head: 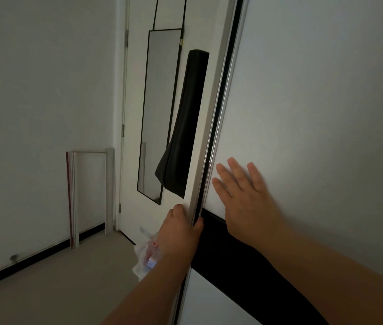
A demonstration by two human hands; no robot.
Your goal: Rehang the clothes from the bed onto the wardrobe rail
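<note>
We stand in a dim white bedroom, a hanging mirror (160, 113) at eleven o'clock. Our left hand (181, 231) grips the sliding wardrobe door (314, 113) by its metal edge; our right hand (244, 198) presses flat on the panel, fingers spread. Neither clothes, bed nor rail shows, so we judge the rehanging barely begun.

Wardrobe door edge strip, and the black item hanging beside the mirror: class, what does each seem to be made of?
Edge strip, held by the left hand: probably brushed aluminium, silvery with a soft sheen along it. Black item: possibly faux leather or coated fabric, smooth with a dull gloss; the dim light leaves it open.
</note>
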